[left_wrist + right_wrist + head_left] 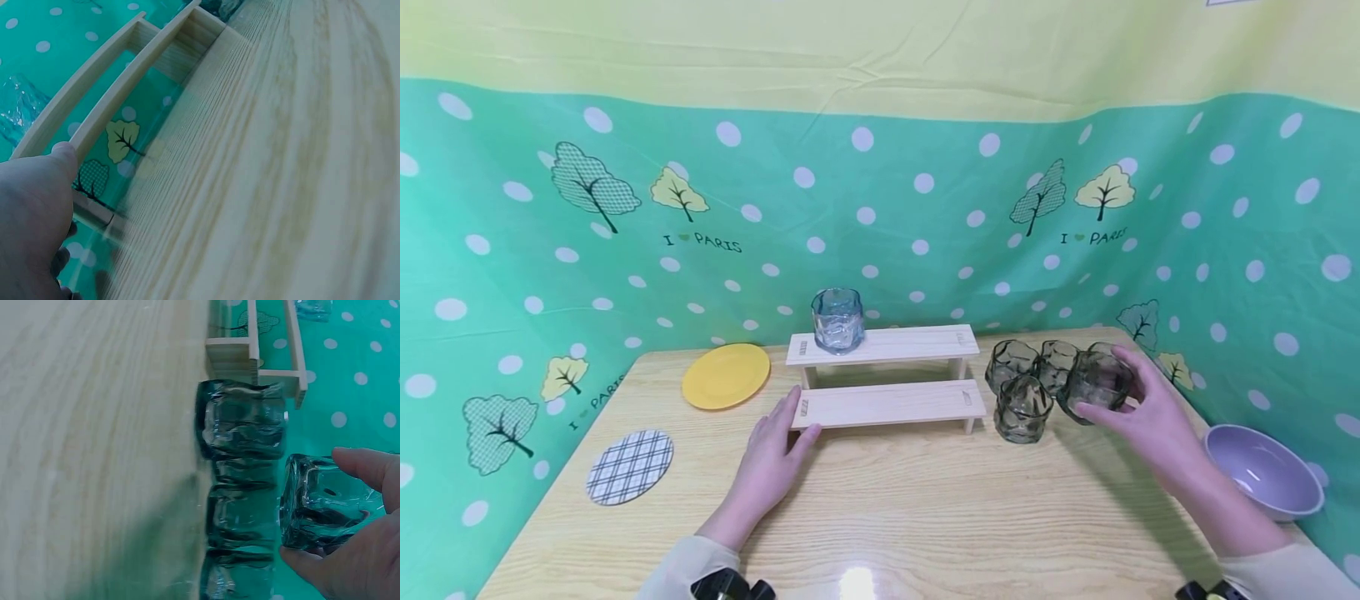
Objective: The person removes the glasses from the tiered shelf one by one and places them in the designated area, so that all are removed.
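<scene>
Table fills lower half of head view; two-step wooden shelf sits centre frame. Left hand, lower centre-left, fingers straight, thumb resting against shelf's lower-left end, holding nothing. Right hand, right of centre, fingers curled round a dark glass, tilted and lifted just above three more dark glasses clustered right of shelf.

Risks, as a judgement: held glass is very near the cluster, so a low swing could clink or topple them; smooth wavy glass could slip; shelf may slide if the left hand lets up.

Only head view shows blue glass on top step, yellow plate, checked coaster, purple bowl. Right wrist view alone shows fingertips on glass wall; left wrist view shows thumb at the shelf edge.
</scene>
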